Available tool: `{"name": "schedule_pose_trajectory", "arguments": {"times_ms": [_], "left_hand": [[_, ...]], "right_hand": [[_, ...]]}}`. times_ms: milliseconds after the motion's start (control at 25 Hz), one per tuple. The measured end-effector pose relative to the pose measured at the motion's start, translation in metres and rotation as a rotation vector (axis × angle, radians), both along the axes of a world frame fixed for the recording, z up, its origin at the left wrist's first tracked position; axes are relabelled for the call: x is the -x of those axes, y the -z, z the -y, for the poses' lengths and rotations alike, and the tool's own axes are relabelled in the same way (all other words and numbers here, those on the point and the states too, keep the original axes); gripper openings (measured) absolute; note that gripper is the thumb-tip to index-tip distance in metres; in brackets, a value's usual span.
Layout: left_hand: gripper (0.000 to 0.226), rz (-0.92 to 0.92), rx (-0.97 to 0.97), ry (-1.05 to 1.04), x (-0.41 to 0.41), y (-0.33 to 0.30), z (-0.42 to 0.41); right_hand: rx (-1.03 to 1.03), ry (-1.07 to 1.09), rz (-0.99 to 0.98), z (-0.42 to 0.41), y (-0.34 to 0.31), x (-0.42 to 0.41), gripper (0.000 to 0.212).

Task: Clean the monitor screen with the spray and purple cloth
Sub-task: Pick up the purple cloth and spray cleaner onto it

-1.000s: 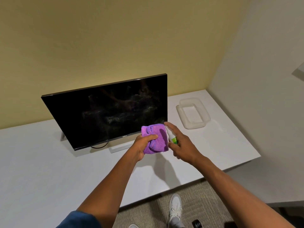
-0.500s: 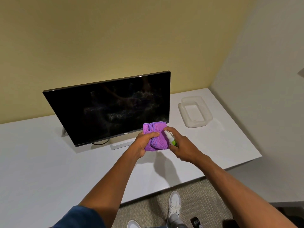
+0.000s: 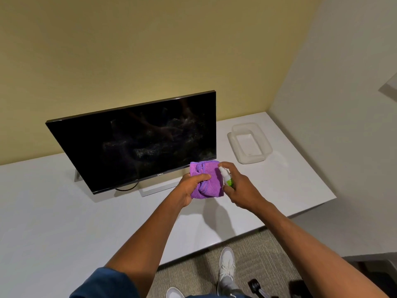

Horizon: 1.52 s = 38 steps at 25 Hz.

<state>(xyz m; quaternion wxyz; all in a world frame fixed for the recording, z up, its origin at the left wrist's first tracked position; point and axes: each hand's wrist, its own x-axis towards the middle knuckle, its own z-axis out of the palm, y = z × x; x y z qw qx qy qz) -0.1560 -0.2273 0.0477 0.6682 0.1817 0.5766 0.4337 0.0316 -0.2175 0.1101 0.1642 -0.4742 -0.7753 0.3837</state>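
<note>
A black monitor [image 3: 137, 140] stands on the white desk [image 3: 53, 222], tilted back, its dark screen smeared and dusty. In front of its lower right corner my left hand [image 3: 191, 186] grips a bunched purple cloth [image 3: 209, 179]. My right hand [image 3: 240, 188] holds a small white spray bottle [image 3: 225, 177] with a green label right beside the cloth, nozzle facing it, forefinger on top. Both hands hover above the desk, just clear of the screen.
A clear plastic tray [image 3: 250, 143] lies on the desk to the right of the monitor. A yellow wall stands behind, a pale wall on the right. The desk's front edge runs near my white shoes [image 3: 226, 267] on the carpet.
Both hands with cloth and bottle stayed together near the monitor's lower right corner; the cloth has shifted slightly in my left hand's grip. The view moved a little.
</note>
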Motion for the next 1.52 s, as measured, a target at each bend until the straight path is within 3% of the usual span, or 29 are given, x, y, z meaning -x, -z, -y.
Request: {"name": "schedule_pose_trajectory", "arguments": {"times_ms": [160, 360, 520, 1080, 1520], "left_hand": [[0.04, -0.004, 0.02, 0.028, -0.007, 0.006, -0.003], [0.039, -0.008, 0.053, 0.043, -0.013, 0.013, -0.007], [0.035, -0.001, 0.087, 0.032, -0.02, 0.019, -0.01], [0.052, -0.073, 0.144, 0.019, -0.037, 0.061, -0.06], [0.053, -0.091, 0.171, -0.012, -0.062, 0.078, -0.08]], "right_hand": [[-0.046, 0.208, -0.082, -0.006, 0.014, -0.01, 0.065], [-0.11, 0.405, -0.092, -0.023, 0.035, -0.035, 0.021], [-0.01, 0.481, -0.039, -0.042, 0.06, -0.052, 0.017], [0.194, 0.435, -0.067, -0.131, 0.108, -0.096, 0.029], [0.227, 0.276, -0.022, -0.162, 0.139, -0.104, 0.015]]}}
